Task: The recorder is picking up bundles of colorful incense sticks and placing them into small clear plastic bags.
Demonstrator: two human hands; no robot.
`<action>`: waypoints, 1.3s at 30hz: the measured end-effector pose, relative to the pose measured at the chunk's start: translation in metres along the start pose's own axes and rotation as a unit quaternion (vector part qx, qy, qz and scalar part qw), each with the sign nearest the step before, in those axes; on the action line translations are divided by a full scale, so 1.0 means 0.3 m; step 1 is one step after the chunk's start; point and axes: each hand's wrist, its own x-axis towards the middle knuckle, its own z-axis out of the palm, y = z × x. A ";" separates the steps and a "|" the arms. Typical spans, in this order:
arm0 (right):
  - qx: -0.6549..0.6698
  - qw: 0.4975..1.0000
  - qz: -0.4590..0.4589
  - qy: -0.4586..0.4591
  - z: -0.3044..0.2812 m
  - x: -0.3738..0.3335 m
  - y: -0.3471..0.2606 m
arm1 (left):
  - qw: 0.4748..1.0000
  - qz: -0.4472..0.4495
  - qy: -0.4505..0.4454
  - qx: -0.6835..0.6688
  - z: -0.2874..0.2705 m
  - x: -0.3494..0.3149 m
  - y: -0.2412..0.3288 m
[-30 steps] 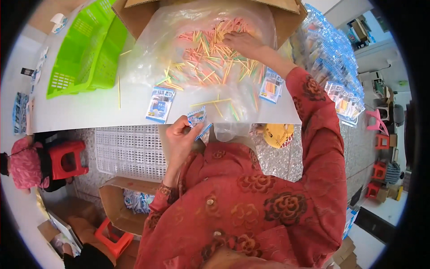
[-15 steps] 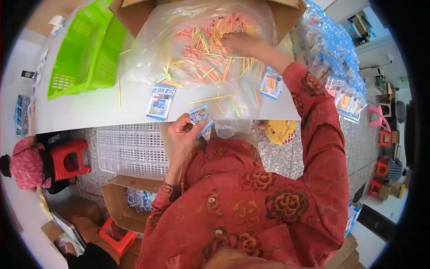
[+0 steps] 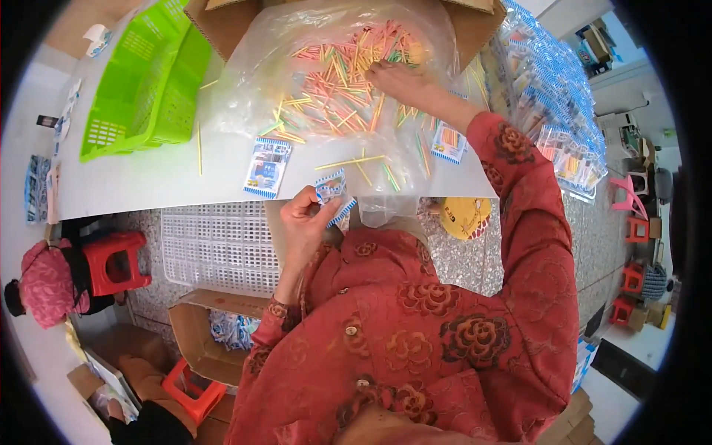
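My left hand (image 3: 304,226) pinches a small blue-and-white packet (image 3: 335,194) between thumb and fingers, just off the near table edge. Thin pink, yellow and green sticks (image 3: 345,100) lie in a loose pile on a clear plastic bag (image 3: 256,81). At the far right of this pile is my right hand (image 3: 404,81), fingers bent and close together, fingertips touching the sticks. Whatever they grip is hidden. Another blue-and-white packet (image 3: 267,168) lies flat left of my left hand. To the right, a packet with coloured sticks showing (image 3: 449,142) rests beneath my right forearm.
A green plastic basket (image 3: 141,81) stands at the left, a cardboard box (image 3: 478,30) behind the bag. Many filled packets (image 3: 549,89) are heaped at the right. Below the table are a white crate (image 3: 215,245) and an open carton (image 3: 196,326). Other people sit at left.
My right hand has shifted slightly down and toward me at the pile, with some green sticks now showing beyond it. My left hand keeps its hold on the packet, almost still.
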 end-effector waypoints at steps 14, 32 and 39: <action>0.352 0.881 0.239 0.208 -0.115 -0.028 0.089 | 0.998 0.003 0.008 0.054 0.010 0.004 0.012; 0.514 0.810 0.239 0.149 -0.015 -0.001 -0.135 | 0.999 0.020 0.017 0.042 0.001 0.048 0.046; 0.434 0.851 0.258 0.147 0.127 -0.015 -0.059 | 0.999 0.018 0.017 0.038 0.014 0.051 0.059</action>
